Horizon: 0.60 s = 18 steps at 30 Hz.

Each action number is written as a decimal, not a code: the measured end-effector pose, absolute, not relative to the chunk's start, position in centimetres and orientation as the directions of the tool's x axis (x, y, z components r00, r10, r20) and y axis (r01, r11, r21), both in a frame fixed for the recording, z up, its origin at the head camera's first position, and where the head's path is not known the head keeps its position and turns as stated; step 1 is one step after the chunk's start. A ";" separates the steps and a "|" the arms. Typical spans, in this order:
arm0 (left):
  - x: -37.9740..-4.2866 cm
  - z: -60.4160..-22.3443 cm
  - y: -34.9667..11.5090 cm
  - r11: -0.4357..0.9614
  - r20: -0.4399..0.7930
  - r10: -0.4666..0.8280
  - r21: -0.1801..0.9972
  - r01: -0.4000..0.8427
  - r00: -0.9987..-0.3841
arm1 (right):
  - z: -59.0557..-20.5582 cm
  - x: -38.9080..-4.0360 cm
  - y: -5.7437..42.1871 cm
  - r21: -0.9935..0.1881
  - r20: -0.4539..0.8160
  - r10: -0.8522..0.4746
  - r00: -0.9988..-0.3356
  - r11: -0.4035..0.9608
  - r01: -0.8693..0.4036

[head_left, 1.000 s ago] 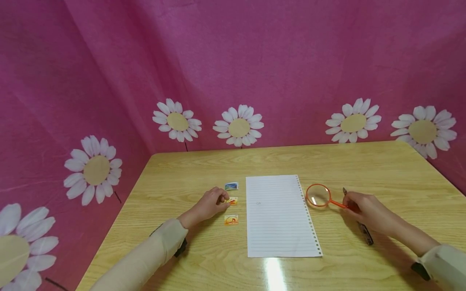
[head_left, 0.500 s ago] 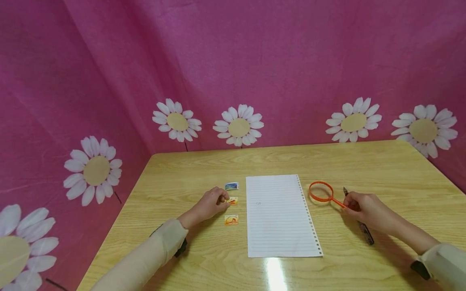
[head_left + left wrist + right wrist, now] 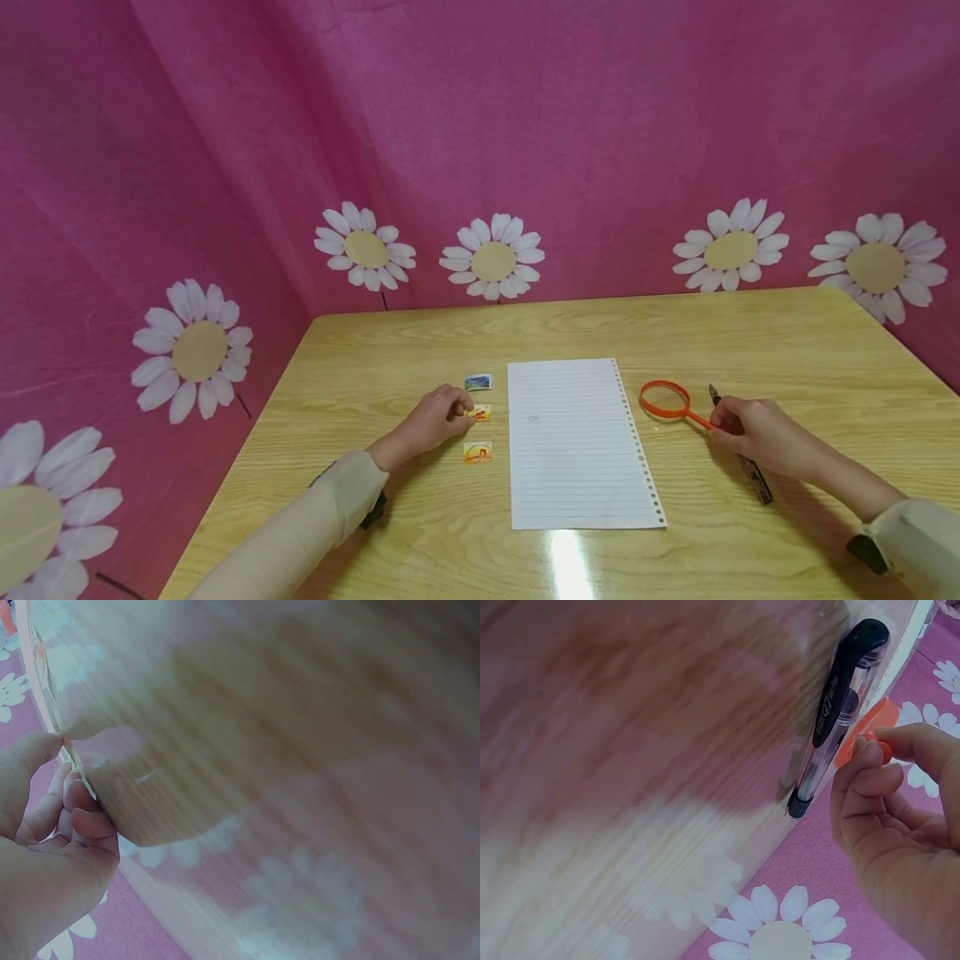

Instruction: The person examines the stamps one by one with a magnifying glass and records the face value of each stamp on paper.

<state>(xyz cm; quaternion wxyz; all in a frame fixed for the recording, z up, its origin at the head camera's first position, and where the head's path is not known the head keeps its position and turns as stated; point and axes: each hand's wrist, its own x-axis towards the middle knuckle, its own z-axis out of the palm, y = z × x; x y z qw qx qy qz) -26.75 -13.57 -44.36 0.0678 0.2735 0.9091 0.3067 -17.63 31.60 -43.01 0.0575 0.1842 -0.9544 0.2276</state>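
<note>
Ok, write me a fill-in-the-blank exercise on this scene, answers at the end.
The right hand pinches the orange handle of a ____.
The left hand is at the ____ one of three small picture cards.
The lined paper's punched holes run along its edge nearer the ____ hand.
A ____ with a black clip lies on the table.

Missing words: magnifying glass; middle; right; pen.

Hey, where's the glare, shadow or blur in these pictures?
Head view: a bright glare streak on the table below the paper, soft shadows beside both arms; left wrist view: blurred wood grain, with pale flower reflections; right wrist view: similar hazy reflections, though the pen looks fairly clear.
</note>
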 end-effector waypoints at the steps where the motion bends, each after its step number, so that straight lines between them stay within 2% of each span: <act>1: -26.7 -44.3 -13.6 0.661 0.045 0.539 0.596 0.456 -0.841 | -43.0 -17.7 31.6 -0.415 0.184 -0.327 -0.927 0.829 -0.375; 9: -26.7 -44.2 -13.6 0.662 0.053 0.537 0.592 0.459 -0.842 | -42.5 -18.1 31.5 -0.439 0.086 -0.310 -0.947 0.841 -0.316; 18: -26.7 -44.2 -13.7 0.660 0.034 0.538 0.605 0.445 -0.843 | -41.9 -18.3 31.1 -0.404 0.055 -0.297 -0.953 0.866 -0.293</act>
